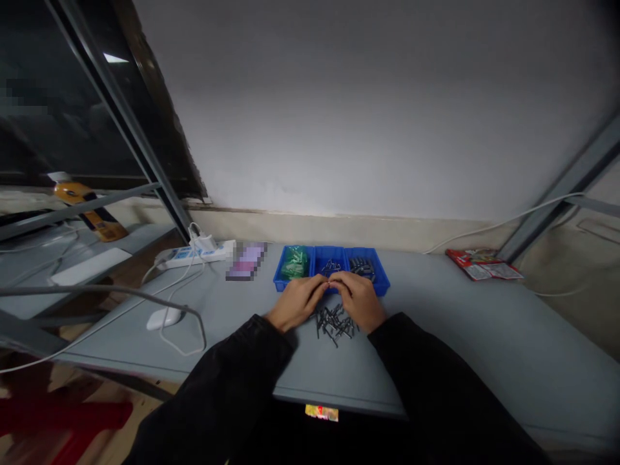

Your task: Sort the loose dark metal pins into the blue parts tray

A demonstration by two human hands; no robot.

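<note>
Black sleeves [217, 381] cover both forearms, which rest over the near edge of the grey table [475, 323]. Below that edge, a small bright colored patch [321, 413] shows, too small to identify.

Left hand [296, 302] and right hand [357, 300] are side by side on the table, backs up, fingers curled inward. Fingertips [323, 281] of both hands are pressed together at the front of the blue parts tray [380, 279]. Can't tell if they pinch anything; the contact point is hidden.

Loose pile of dark metal pins [334, 324] is on the tabletop just below the hands, between the wrists, criss-crossed.

Tray has three compartments. Left: green parts [294, 262]. Middle: a few dark pins [330, 267]. Right: dark small parts [362, 267].

Left of the hands: white mouse [163, 318], with a white cable [181, 303] looping near it. Farther back, left of the tray: pixelated flat object [247, 261], then white power strip [194, 255] with a plug in it.

Far right of the table: red printed packet [484, 265]. Past the table's left side: orange bottle [90, 210]. Grey wall [363, 110] behind everything.
</note>
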